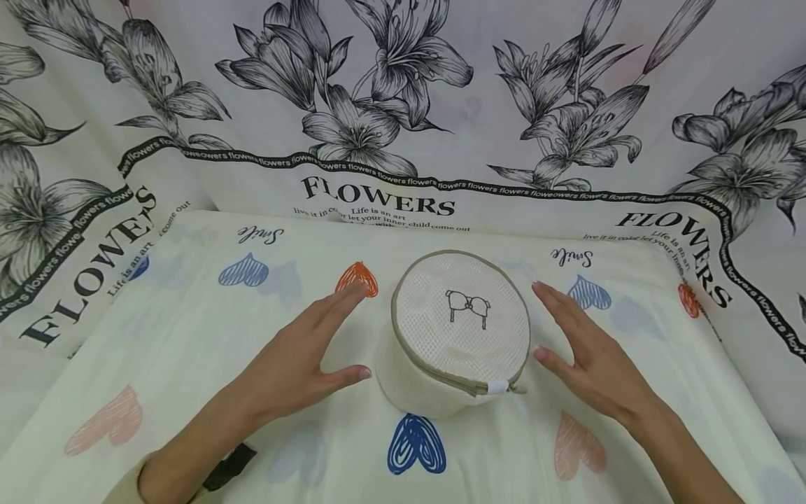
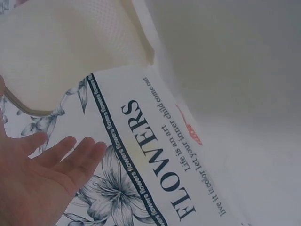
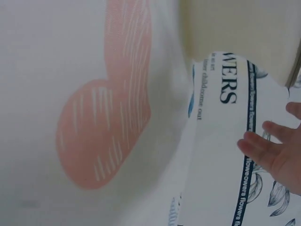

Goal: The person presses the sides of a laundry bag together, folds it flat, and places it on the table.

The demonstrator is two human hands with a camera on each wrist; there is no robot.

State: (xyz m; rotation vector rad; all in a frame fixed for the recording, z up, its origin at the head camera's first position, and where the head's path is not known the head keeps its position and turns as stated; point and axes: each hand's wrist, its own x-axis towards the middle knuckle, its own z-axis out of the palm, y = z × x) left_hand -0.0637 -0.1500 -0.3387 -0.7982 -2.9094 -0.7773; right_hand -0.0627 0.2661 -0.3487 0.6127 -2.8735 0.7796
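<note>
A round cream mesh laundry bag [image 1: 441,350] with a zipped lid and a bra drawing on top stands upright on the bed-like surface. Its zipper pull [image 1: 518,388] hangs at the front right of the rim. To its left is my left hand [image 1: 296,360], fingers extended and thumb apart, holding nothing. My right hand [image 1: 588,360] is on the other side, fingers likewise stretched toward the bag with a small gap. In the left wrist view the bag [image 2: 61,52] shows above the spread fingers; in the right wrist view part of the bag [image 3: 240,30] appears at the top.
A white cloth [image 1: 340,455] printed with hearts covers the surface under the bag. Behind and at the sides hangs a curtain [image 1: 478,147] with flower drawings and lettering. A small black item [image 1: 230,467] lies by the left forearm.
</note>
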